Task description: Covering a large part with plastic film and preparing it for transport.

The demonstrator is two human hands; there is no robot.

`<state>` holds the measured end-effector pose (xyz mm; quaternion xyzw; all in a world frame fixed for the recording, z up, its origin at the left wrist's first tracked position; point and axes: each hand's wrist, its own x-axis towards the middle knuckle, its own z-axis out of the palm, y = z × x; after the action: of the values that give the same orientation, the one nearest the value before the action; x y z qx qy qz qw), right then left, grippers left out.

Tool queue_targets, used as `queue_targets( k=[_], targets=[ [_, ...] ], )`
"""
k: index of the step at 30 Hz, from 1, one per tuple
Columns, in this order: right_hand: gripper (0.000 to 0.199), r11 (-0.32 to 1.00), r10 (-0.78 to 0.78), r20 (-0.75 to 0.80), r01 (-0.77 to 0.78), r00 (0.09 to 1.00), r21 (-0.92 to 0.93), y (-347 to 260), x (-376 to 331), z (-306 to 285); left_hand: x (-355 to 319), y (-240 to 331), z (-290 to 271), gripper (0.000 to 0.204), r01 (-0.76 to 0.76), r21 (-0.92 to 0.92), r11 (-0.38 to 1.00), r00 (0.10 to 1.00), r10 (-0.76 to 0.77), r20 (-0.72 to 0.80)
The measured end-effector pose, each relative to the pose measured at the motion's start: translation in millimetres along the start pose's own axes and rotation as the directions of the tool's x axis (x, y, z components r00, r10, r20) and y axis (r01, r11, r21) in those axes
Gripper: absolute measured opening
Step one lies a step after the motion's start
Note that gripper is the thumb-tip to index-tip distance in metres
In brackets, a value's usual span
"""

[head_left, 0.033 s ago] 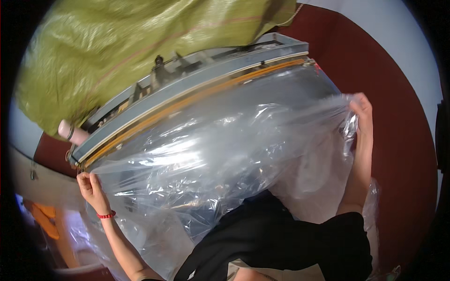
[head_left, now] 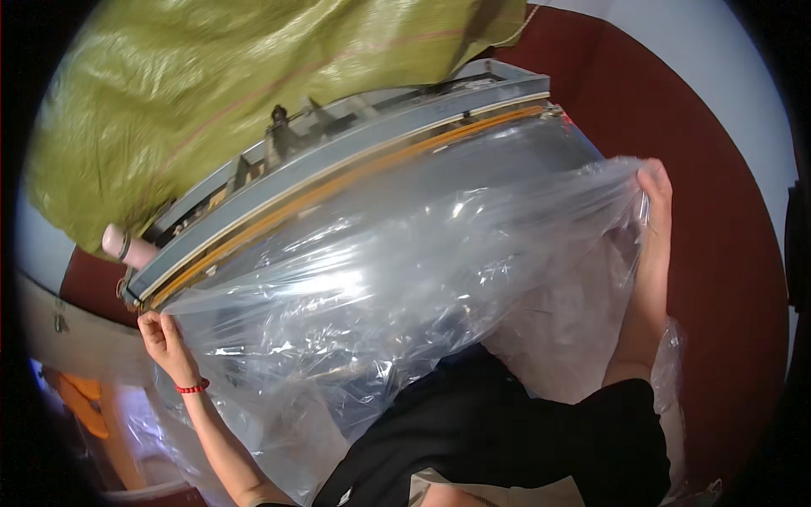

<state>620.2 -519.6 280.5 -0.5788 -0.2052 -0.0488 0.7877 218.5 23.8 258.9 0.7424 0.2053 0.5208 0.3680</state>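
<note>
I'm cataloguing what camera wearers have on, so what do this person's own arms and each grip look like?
Each grip is an ungloved hand. On the left, above the left grip, a red, seemingly beaded bracelet circles the wrist; no such band shows above the right grip. The forearms are uncovered, and the right arm's black sleeve ends near the elbow.

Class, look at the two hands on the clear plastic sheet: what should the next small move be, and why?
Probably ease the right hand slightly toward the right end of the orange strip. Both hands grip the clear plastic sheet, but the left hand looks close to the strip's left end, while the right appears farther from its right end.
</note>
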Motion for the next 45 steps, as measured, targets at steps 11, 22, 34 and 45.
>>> queue_targets(
  k=[11,22,34,45],
  targets=[
    [0.026,0.781,0.099,0.006,-0.074,0.995,-0.620,183,53,-22,-21,-123,21,0.021,0.257,0.255,0.932,0.913,-0.320,0.252],
    [0.051,0.950,-0.038,0.100,0.067,0.994,-0.306,103,70,11,-30,-119,26,0.019,0.340,0.170,0.925,0.912,-0.368,0.179],
    [0.049,0.945,0.164,0.167,-0.204,0.972,0.257,62,49,38,-33,-129,19,0.019,0.278,0.190,0.942,0.926,-0.315,0.207],
    [0.060,0.842,0.384,-0.098,-0.392,0.918,-0.371,129,39,-21,-32,-120,26,0.021,0.235,0.245,0.940,0.926,-0.293,0.236]
  ],
)
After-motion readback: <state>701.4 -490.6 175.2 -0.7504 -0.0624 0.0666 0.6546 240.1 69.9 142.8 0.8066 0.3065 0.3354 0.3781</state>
